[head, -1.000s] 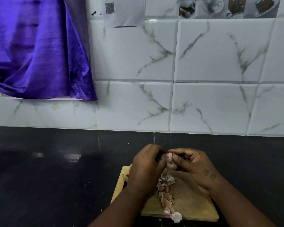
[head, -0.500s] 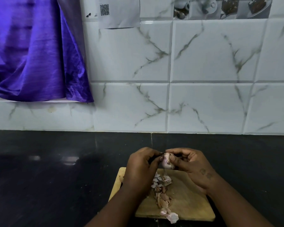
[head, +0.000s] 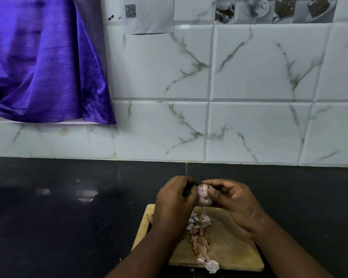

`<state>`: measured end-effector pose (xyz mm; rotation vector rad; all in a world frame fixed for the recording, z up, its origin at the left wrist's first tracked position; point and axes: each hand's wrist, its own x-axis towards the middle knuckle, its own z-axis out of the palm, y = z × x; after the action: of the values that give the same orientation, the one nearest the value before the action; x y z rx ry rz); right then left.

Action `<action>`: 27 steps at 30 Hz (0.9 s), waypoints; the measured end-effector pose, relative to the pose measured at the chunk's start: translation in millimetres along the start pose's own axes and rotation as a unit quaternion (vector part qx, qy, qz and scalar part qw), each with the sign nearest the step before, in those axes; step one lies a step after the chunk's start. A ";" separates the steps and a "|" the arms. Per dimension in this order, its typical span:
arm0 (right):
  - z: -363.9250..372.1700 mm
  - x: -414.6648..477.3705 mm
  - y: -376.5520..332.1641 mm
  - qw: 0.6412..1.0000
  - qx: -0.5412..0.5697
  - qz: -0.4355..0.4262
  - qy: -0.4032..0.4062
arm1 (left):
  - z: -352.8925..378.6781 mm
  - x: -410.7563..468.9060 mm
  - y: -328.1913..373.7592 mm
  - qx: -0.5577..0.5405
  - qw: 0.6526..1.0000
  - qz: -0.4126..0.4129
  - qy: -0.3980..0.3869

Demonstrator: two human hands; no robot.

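A home kitchen: black stone counter (head: 68, 217) against marbled wall tiles (head: 259, 77); wooden chopping board (head: 229, 251); purple curtain (head: 38, 67).

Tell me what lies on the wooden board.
Dry pinkish peels lie scattered on the board. The left hand and right hand, gripping a bulb above, cover its far end.

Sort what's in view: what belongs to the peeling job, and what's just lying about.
Part of the job: left hand and right hand, both gripping the pinkish bulb; peeled skins; wooden board under them.
Just there: purple cloth; paper sheet with a code on the wall; black counter.
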<state>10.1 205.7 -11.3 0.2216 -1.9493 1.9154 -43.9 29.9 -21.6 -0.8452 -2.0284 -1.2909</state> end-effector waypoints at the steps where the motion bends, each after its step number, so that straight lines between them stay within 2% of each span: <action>1: 0.5 0.0 -1.3 1.000 0.008 0.000 0.002 | 0.6 0.1 -0.8 -0.028 0.999 -0.032 0.006; 5: 0.8 0.1 -3.8 0.996 0.086 0.014 0.006 | 2.1 3.2 -10.3 -0.093 0.989 -0.115 0.031; 12: 2.0 -0.1 -3.7 0.990 0.138 0.034 -0.023 | -0.4 5.1 -11.7 0.038 0.990 -0.132 -0.032; 15: -1.7 1.1 -8.7 0.984 0.177 0.027 -0.005 | -5.2 5.7 -14.0 0.080 0.983 -0.151 -0.065; 21: -0.6 -1.9 -9.9 0.984 0.167 0.054 0.003 | -6.9 3.0 -9.3 0.078 0.986 -0.093 -0.116; 27: -0.8 -0.7 -7.2 0.984 0.160 0.074 0.004 | -7.5 3.1 -0.9 -0.038 0.998 -0.025 -0.047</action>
<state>13.6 206.0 -5.0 0.1613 -1.6849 2.3197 -45.5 23.2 -17.1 -0.9116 -2.0973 -1.3869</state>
